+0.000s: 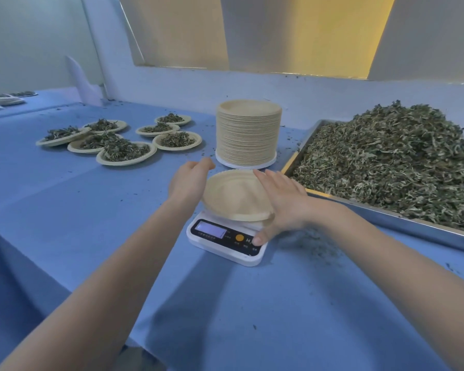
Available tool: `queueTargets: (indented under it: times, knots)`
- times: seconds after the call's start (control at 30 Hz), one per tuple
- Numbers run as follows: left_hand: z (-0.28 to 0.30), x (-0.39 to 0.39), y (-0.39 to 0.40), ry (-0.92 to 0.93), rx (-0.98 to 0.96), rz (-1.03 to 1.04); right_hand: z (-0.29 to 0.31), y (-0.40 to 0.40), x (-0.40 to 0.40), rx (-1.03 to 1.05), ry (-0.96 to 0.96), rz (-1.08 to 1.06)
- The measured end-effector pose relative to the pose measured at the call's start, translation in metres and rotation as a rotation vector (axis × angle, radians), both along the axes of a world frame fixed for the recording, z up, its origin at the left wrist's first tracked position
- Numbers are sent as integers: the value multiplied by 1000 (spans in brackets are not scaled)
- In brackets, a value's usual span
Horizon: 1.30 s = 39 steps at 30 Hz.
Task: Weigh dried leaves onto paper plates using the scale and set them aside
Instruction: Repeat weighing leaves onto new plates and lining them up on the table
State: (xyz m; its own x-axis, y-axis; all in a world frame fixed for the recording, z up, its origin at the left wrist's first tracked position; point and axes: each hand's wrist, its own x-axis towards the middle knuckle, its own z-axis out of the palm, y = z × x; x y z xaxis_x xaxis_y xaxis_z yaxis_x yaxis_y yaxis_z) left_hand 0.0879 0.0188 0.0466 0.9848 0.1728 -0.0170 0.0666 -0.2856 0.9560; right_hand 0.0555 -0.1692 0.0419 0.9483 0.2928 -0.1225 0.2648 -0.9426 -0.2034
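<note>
We see an empty paper plate (235, 195) resting tilted on the white digital scale (227, 241), which stands on the blue-covered bench (252, 303). Our left hand (189, 179) is at the plate's left rim, fingers loosely curved toward the edge; we cannot tell whether its grip is actually closed on the rim. Our right hand (280, 202) lies flat along the plate's right side with fingers straight, its grip released, and the thumb reaches down onto the scale's black control panel beside the orange button (239, 238). The scale's display (210, 229) is lit, but its reading is too blurred to make out.

Just behind the scale stands a tall stack of paper plates (248, 133). To the right, a metal tray (386, 212) holds a large heap of dried leaves (397, 162). Well to the left, seven filled plates (126, 149) sit clustered, some overlapping. Leaf crumbs (314, 242) lie scattered near the scale.
</note>
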Motion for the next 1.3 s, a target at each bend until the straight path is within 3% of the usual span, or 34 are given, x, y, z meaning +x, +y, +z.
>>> queueTargets:
  times: [0.13,0.33,0.53,0.67,0.8,0.97,1.2,1.3]
  knots:
    - [1,2,3,13,-7,12,4,-3,0,185,51,42]
    - [8,2,9,29,-21,37,13,-7,8,290,4,-2]
    - [8,4,-8,-96,46,-17,19,-19,9,483,62,4]
    - [21,10,-56,-165,103,-99,20,-44,14,567,-93,-140]
    - [21,14,-123,-153,154,-291,14,-87,20,381,-283,-314]
    - [5,19,-202,-64,191,-487,14,-138,20,126,-372,-467]
    - [-1,39,-260,118,490,-560,12,-183,15,-51,-183,-551]
    - [0,43,-275,142,493,-590,11,-184,20,-80,-52,-490]
